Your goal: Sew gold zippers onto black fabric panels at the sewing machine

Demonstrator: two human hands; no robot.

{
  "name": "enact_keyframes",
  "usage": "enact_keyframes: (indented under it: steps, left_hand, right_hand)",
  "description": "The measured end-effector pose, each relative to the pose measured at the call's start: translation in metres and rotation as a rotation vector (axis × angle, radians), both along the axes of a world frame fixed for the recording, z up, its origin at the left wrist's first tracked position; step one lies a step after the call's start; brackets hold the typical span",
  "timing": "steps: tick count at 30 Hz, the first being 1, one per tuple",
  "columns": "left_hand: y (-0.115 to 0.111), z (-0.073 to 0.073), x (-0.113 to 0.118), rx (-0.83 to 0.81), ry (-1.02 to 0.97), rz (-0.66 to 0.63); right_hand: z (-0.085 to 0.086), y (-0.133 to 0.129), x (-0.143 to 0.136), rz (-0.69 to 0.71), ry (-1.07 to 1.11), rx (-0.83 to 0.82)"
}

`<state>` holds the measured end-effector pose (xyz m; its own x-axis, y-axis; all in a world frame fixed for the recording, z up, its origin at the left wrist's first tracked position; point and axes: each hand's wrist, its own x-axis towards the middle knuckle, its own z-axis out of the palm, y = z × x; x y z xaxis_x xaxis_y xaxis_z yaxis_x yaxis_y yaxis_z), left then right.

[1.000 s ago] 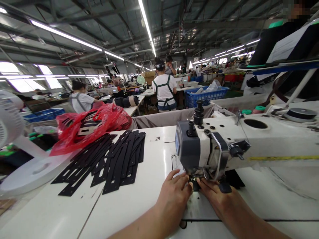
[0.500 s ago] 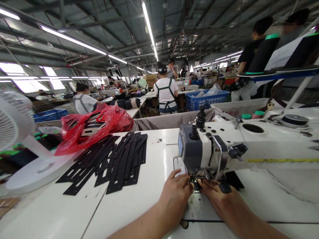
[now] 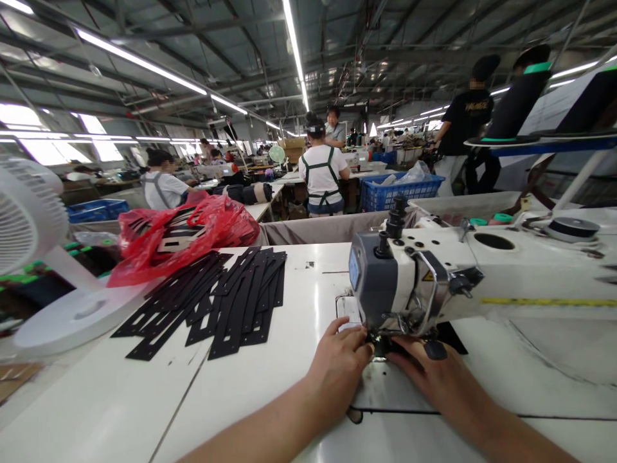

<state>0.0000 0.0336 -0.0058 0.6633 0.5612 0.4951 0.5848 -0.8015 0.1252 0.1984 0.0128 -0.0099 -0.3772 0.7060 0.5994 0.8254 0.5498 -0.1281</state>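
Note:
Both hands are at the needle area of a white and grey sewing machine [image 3: 380, 276]. My left hand [image 3: 340, 360] lies to the left of the presser foot, fingers bent and their tips closed on the edge of dark material there. My right hand [image 3: 429, 366] reaches under the machine head from the right, its fingers closed on a black strip [image 3: 452, 337] whose end sticks out beyond the hand. Most of that strip is hidden by the hands and machine. A loose pile of black slotted strips [image 3: 245, 302] lies on the white table to the left.
A red plastic bag [image 3: 212, 222] with cut pieces sits behind the pile. At the far left stands a white fan [image 3: 72, 315]. Thread cones [image 3: 515, 103] stand on a rack at the right. Beyond the table are a blue crate [image 3: 402, 190] and several co-workers.
My view has tilted slightly, so the table and machine sit a little higher. Both hands stay beside the presser foot with little visible movement. People at the back right have changed position.

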Motion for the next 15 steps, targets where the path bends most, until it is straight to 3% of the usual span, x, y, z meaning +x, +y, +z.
enact_keyframes:
  steps: [9,15]
  left_hand:
    - [-0.001,0.0,-0.002,-0.014,0.008,-0.013]
    - [0.001,-0.002,-0.001,0.024,0.003,-0.019]
  right_hand:
    - [0.009,-0.005,-0.002,0.099,-0.077,0.02]
    - [0.008,-0.005,-0.006,0.075,-0.105,0.041]
